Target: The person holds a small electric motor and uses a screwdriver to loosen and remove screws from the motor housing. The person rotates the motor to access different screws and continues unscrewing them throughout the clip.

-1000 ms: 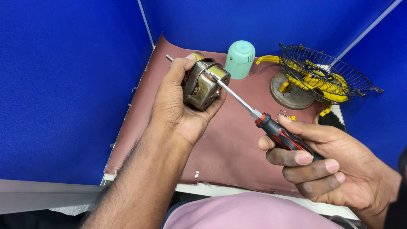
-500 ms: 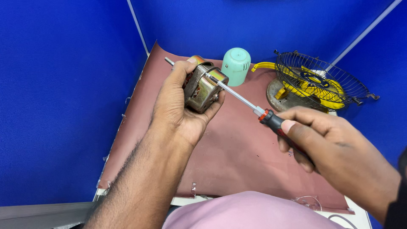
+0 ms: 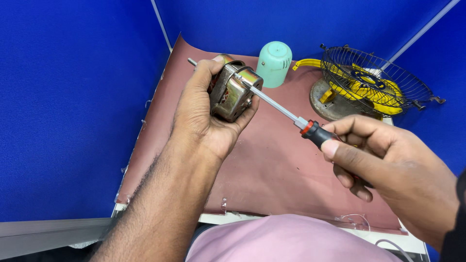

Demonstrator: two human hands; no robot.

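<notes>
right hand [image 3: 388,165] nearer; screwdriver [image 3: 286,112] touches motor [image 3: 233,92].

No packages, labels, signs or screens show anywhere in this view.

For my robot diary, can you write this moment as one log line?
left hand: holds metal fan motor | right hand: holds black-and-red-handled screwdriver, tip at motor | behind: mint plastic cap
</notes>
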